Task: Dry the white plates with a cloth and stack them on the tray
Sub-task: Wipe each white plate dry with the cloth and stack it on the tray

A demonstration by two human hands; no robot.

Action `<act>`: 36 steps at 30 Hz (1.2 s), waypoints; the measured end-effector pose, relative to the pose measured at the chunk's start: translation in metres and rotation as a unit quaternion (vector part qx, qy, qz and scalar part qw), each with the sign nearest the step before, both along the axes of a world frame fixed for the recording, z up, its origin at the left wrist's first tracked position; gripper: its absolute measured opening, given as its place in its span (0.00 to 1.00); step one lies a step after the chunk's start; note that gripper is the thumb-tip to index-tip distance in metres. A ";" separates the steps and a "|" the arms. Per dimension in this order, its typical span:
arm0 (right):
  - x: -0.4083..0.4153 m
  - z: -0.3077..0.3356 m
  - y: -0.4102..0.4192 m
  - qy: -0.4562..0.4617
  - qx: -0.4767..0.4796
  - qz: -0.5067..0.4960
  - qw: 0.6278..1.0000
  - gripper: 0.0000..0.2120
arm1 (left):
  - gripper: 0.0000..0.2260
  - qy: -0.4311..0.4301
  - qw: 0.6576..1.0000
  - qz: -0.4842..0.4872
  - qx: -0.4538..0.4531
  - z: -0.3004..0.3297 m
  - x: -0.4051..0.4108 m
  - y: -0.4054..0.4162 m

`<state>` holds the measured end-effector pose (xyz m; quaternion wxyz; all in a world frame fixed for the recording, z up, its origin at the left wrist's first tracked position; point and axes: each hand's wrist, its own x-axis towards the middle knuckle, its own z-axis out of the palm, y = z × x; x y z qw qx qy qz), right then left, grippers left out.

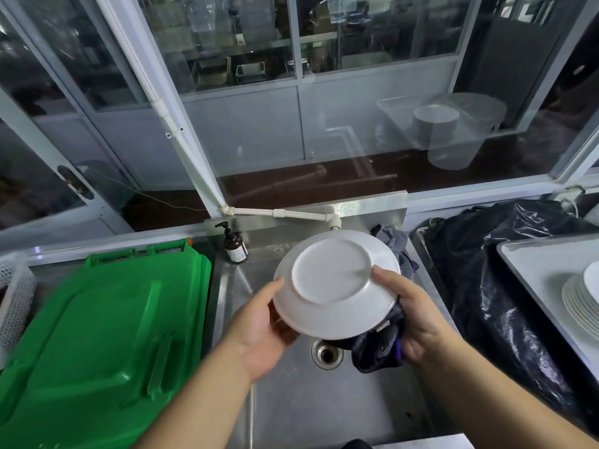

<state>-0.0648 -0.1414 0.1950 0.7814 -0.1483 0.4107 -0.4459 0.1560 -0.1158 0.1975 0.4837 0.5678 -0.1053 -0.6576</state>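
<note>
Over the steel sink [324, 400], both hands grip an upturned plate [335, 283]; left hand [262, 322] at its rim, right hand [411, 315] pinching it with the cloth [377, 350]; stacked tray [531, 264] lies rightward, nearer that hand.

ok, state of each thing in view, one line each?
white plate: underside up, held over the sink
left hand: grips plate's left rim
right hand: holds dark cloth under plate's right edge, thumb on top
plate stack: on the tray
green bin lid: shut
</note>
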 end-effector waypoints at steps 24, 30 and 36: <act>-0.015 -0.019 0.001 0.013 0.030 0.054 0.998 0.14 | 0.22 0.041 0.995 0.009 -0.094 0.000 0.028 0.019; -0.013 -0.013 -0.003 0.082 -0.008 0.054 0.995 0.23 | 0.24 0.045 0.987 -0.104 -0.115 0.009 0.022 0.025; 0.000 -0.005 -0.006 0.016 0.025 0.042 0.999 0.17 | 0.22 0.050 0.985 -0.075 -0.150 0.015 -0.001 0.026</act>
